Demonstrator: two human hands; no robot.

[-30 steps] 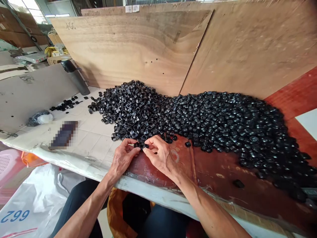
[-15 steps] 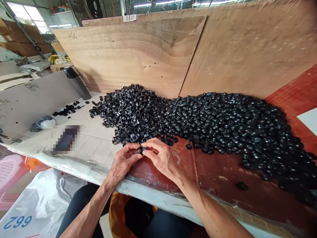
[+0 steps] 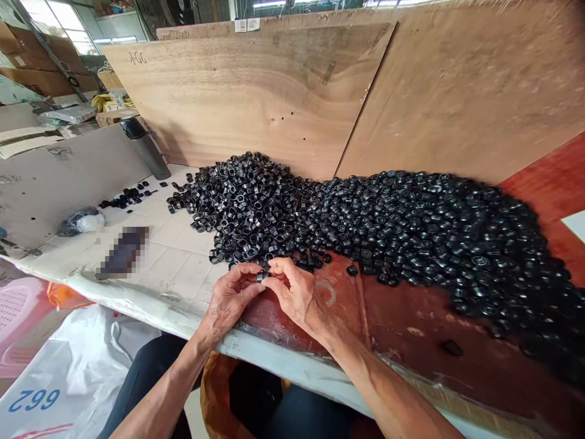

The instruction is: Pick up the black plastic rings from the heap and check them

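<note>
Small black ring (image 3: pixel 262 277) is being pinched right there, gripped between the left hand (image 3: pixel 231 300) and the right hand (image 3: pixel 296 291), with the fingers (image 3: pixel 278 266) clenched on it from both sides! Just ahead of the fingers, a huge heap of black rings (image 3: pixel 379 228) is banked against a plywood board (image 3: pixel 237 103), spilling across a red-brown sheet (image 3: pixel 425 323). Off to the left of the fingers, a small cluster of rings (image 3: pixel 125 197) is scattered over the pale table (image 3: pixel 176 262).
</note>
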